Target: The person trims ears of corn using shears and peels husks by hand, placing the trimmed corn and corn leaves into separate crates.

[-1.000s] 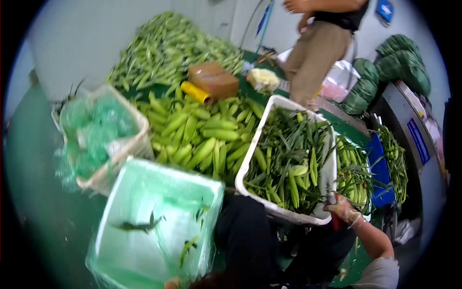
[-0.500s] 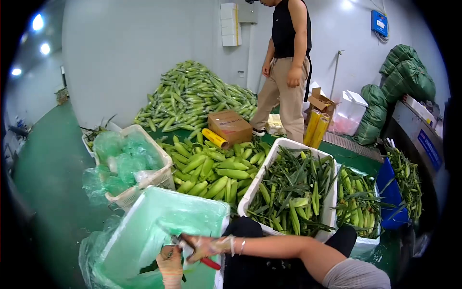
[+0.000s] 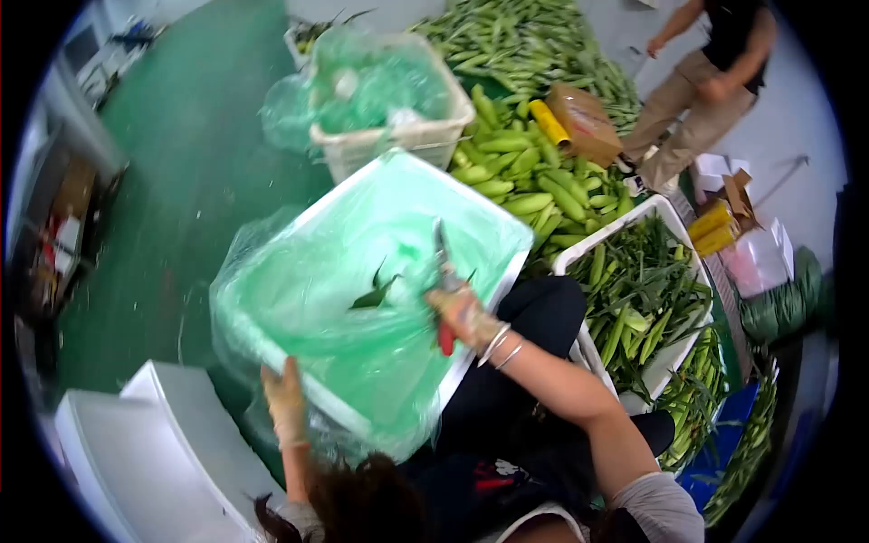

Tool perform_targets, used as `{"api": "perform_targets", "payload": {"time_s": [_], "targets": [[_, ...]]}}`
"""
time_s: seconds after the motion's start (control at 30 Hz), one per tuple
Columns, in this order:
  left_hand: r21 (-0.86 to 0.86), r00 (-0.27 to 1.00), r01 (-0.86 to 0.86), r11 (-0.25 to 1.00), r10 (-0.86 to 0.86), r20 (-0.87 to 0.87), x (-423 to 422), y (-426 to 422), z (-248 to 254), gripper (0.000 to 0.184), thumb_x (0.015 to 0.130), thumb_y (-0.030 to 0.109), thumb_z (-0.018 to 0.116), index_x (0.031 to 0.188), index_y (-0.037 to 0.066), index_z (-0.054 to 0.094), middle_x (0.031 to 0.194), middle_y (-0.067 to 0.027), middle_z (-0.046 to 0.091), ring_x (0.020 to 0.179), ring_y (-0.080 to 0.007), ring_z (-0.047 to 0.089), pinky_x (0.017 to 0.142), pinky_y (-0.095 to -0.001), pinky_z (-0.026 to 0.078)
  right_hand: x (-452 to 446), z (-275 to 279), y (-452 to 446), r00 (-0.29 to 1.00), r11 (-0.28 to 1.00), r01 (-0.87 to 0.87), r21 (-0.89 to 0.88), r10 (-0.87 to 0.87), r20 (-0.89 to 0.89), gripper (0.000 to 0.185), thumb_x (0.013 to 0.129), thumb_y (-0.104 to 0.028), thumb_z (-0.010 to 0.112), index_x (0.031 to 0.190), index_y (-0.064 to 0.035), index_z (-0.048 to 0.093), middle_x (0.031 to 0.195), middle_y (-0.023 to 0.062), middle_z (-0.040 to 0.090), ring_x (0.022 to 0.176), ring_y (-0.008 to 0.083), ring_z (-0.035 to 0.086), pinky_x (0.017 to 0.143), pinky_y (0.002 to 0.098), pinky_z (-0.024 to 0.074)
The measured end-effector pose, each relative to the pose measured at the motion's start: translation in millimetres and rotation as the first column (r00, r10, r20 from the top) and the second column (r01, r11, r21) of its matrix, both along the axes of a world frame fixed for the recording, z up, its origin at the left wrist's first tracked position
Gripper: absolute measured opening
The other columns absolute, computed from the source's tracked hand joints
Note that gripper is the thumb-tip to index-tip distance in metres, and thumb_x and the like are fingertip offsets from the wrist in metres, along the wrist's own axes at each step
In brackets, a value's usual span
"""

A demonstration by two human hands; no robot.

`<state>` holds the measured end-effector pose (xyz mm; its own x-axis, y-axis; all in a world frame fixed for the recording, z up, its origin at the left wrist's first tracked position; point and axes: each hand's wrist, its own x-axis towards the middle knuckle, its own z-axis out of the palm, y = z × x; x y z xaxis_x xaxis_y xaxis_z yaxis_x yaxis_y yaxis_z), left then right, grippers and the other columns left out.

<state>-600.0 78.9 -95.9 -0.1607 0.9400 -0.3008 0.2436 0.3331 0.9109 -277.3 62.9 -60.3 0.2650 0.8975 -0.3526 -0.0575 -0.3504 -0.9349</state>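
Observation:
My right hand is wrapped round pruning shears with a red handle, their blades pointing up over a white foam box. A thin clear plastic liner covers the box and hangs over its outer side. On its bottom lie a few dark green leaf pieces. My left hand is at the box's near-left rim, beside the liner, with thumb and finger apart. Whether it pinches any of the plastic is hard to see.
A crate of green plastic bags stands beyond the box. Loose green corn cobs are heaped on the floor. To the right is a white tub of leafy cobs. White foam boxes stand at lower left. Another person stands at upper right.
My view has swung down and left. My left hand has left the spot beside the shears and moved to the box's near-left rim. The shears now point up over the box.

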Motion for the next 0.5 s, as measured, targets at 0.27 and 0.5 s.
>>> {"api": "perform_targets", "payload": {"time_s": [0.27,0.5], "targets": [[0.149,0.912,-0.043,0.988,0.100,-0.399,-33,18,-97,0.052,0.069,0.005,0.059,0.119,0.000,0.048,0.111,-0.0195,0.059,0.106,-0.0339,0.056,0.090,-0.0391,0.043,112,119,-77,0.919,0.916,0.372,0.148,-0.386,0.079,0.031,0.083,-0.028,0.055,0.103,-0.0042,0.053,0.080,0.0089,0.058,0.058,0.0219,0.058,0.039,0.0340,0.0496],[0.619,0.890,0.198,0.760,0.125,-0.438,75,70,-21,0.029,0.068,-0.010,0.046,0.089,0.001,0.062,0.089,-0.0158,0.063,0.086,-0.0284,0.062,0.081,-0.0341,0.049,157,155,-120,0.815,0.815,0.538,0.214,-0.568,0.115,0.026,0.086,-0.024,0.053,0.096,-0.0014,0.061,0.077,0.0074,0.061,0.062,0.0160,0.058,0.055,0.0265,0.0487]]}}
